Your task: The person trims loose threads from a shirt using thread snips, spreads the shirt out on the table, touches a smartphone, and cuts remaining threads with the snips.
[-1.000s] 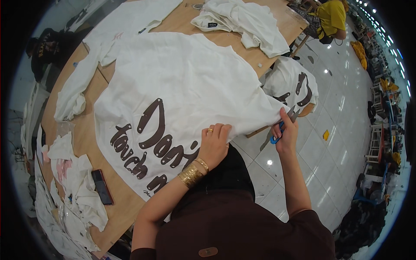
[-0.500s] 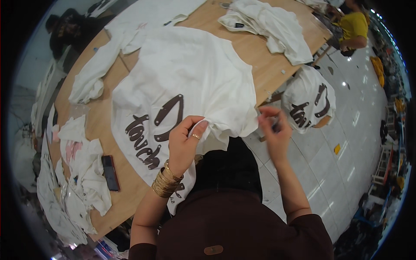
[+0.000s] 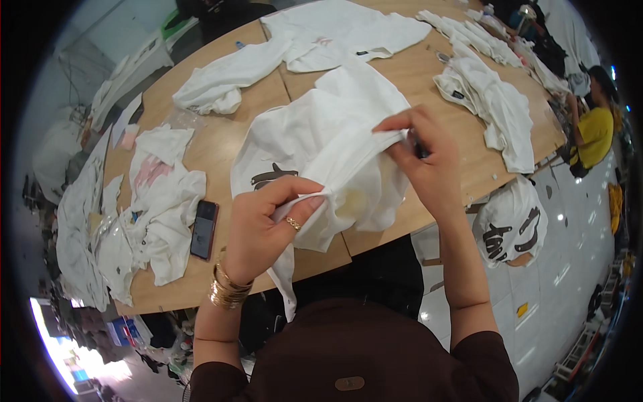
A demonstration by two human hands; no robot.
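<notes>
I have the left fingers (image 3: pixel 293 187) and right fingers (image 3: pixel 400 120) clamped on a white garment (image 3: pixel 321 127), a folded band between them; just beyond the left, dark print (image 3: pixel 273 175) shows partly, then creased fabric over the worktop (image 3: pixel 228 142).

At the centre, 2 bare hands are counted, the left hand (image 3: pixel 264 224) and the right hand (image 3: pixel 432 161), with 1 printed white garment (image 3: pixel 298 137) held between them. 1 phone (image 3: pixel 204 230) is seen at 9 o'clock, 1 spread garment (image 3: pixel 341 30) at 12, 1 labelled garment (image 3: pixel 492 104) at 2, 1 printed bundle (image 3: pixel 510 206) at 3, 1 yellow scrap (image 3: pixel 522 309) at 4. Other people counted: 1 yellow-shirted person (image 3: pixel 595 137) near 3, 1 dark-clad person (image 3: pixel 218 20) at 11.
</notes>
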